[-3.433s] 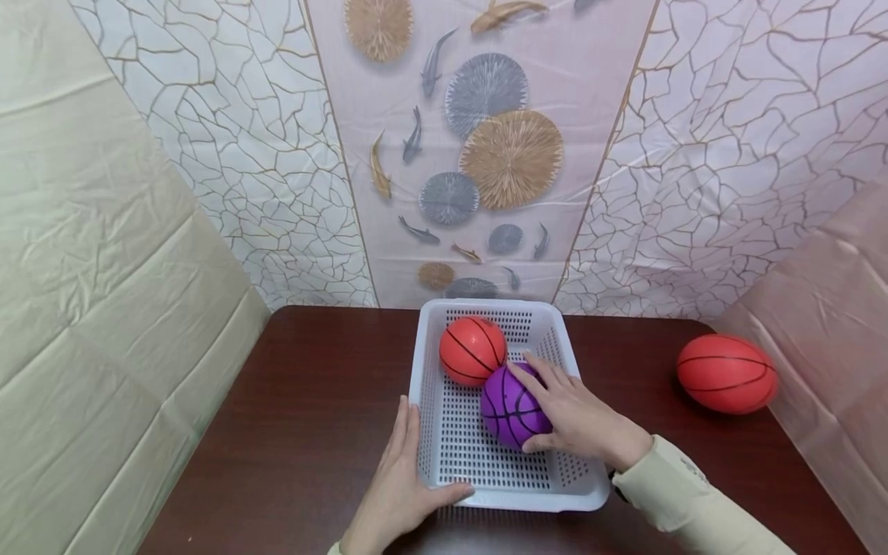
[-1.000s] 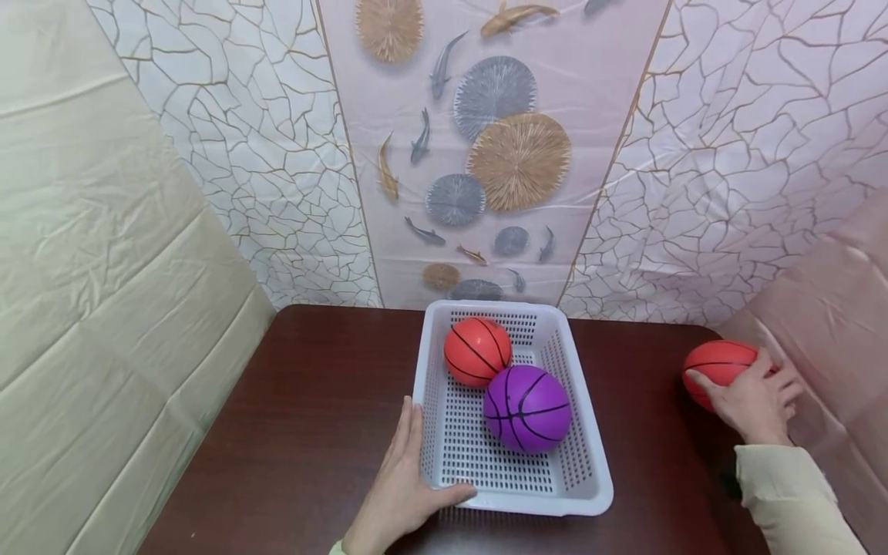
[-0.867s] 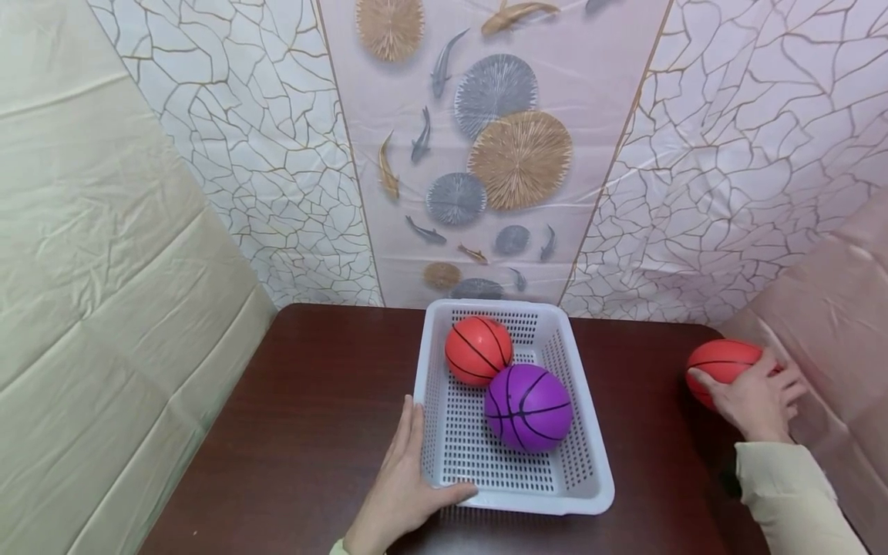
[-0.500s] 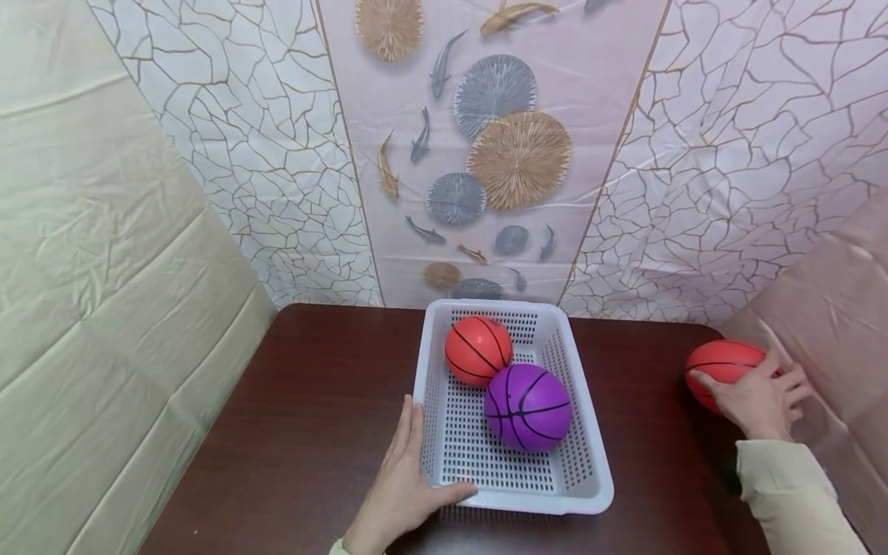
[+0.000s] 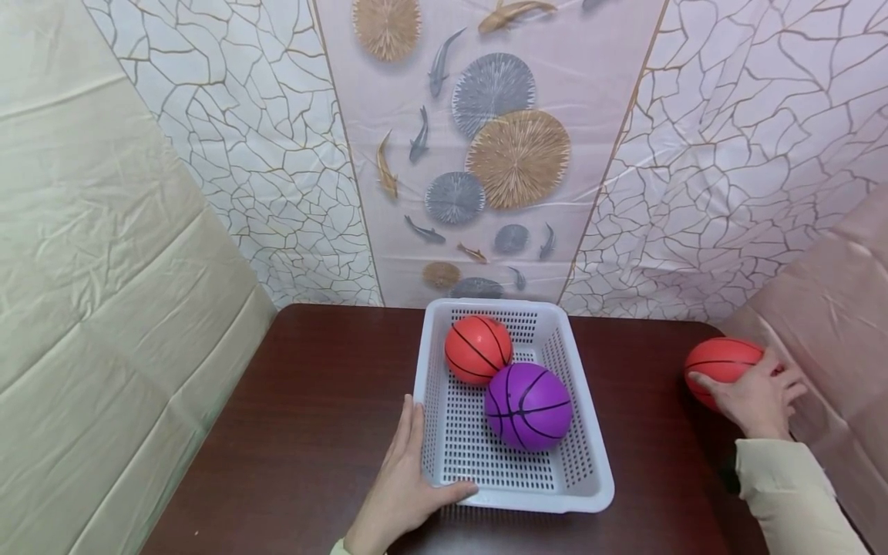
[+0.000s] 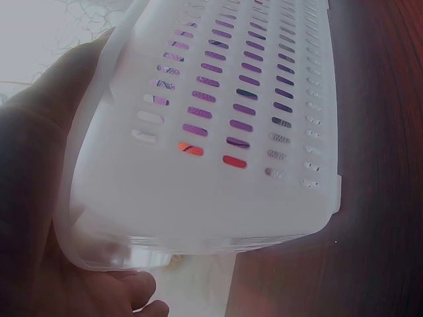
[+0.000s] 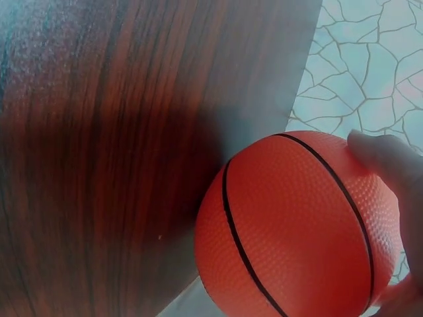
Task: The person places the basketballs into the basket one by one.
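At the right end of the table, my right hand (image 5: pixel 759 397) grips a red toy basketball (image 5: pixel 721 362), thumb on its near left side and fingers over its right. In the right wrist view this ball (image 7: pixel 291 224) has black seam lines and stands over the wood surface. My left hand (image 5: pixel 398 482) rests against the near left corner of a white perforated plastic basket (image 5: pixel 600 462). Its fingers lie straight along the left side, the thumb on the front rim. Inside the basket, a purple basketball (image 5: pixel 529 408) touches a smaller-looking red ball (image 5: pixel 477 351) behind it.
The basket stands on a dark brown table (image 5: pixel 312 401) close to the patterned back wall covering (image 5: pixel 451 254). Beige padded panels (image 5: pixel 173 331) border the left side, and a pinkish panel (image 5: pixel 825 308) stands right beside the gripped ball.
My right hand has let go of the purple ball in the basket and moved right to take hold of the red ball. Over the last second it barely moves. The left hand stays at the basket.
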The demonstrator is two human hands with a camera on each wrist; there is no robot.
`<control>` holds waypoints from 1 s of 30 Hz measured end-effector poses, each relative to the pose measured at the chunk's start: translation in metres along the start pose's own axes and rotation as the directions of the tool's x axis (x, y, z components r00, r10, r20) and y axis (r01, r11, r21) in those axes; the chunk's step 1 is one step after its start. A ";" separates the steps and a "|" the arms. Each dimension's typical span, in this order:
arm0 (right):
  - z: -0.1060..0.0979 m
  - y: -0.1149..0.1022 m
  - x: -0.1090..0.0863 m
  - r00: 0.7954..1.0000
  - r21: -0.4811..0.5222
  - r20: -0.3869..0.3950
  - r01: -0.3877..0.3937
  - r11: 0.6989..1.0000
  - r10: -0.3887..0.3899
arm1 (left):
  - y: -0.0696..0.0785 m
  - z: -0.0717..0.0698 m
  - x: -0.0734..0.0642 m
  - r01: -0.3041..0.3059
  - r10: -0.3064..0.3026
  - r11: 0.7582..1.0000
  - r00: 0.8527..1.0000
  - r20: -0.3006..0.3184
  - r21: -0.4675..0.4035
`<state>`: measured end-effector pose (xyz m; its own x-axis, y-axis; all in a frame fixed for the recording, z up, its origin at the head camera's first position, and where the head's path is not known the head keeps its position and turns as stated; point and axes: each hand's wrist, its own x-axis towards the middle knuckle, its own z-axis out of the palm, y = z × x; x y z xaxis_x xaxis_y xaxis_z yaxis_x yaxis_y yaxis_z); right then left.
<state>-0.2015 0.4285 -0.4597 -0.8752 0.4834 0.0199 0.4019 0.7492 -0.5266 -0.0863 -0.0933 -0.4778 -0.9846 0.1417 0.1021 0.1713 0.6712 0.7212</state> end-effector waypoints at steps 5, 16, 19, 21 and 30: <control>0.000 0.001 -0.003 0.998 -0.005 -0.051 -0.026 1.000 0.026 | 0.000 0.001 0.000 -0.001 0.001 1.000 1.000 0.002 -0.003; -0.002 -0.009 -0.009 0.990 -0.052 -0.139 0.020 0.998 -0.027 | 0.000 0.001 -0.002 0.017 -0.017 1.000 1.000 0.010 -0.013; -0.004 -0.017 -0.014 0.985 -0.014 -0.167 0.047 0.999 -0.049 | 0.000 0.001 -0.002 0.014 -0.014 1.000 1.000 0.006 -0.010; -0.006 -0.024 -0.019 0.978 0.018 -0.191 0.083 0.996 -0.079 | 0.001 0.001 -0.002 0.009 -0.009 1.000 1.000 0.003 -0.011; -0.022 -0.071 -0.048 0.939 0.127 -0.287 0.232 0.964 -0.188 | 0.001 0.000 -0.002 0.015 -0.015 1.000 1.000 0.006 -0.007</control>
<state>-0.1820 0.3618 -0.4049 -0.8201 0.4430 0.3621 0.1502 0.7774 -0.6108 -0.0845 -0.0926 -0.4775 -0.9869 0.1359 0.0869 0.1560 0.6678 0.7278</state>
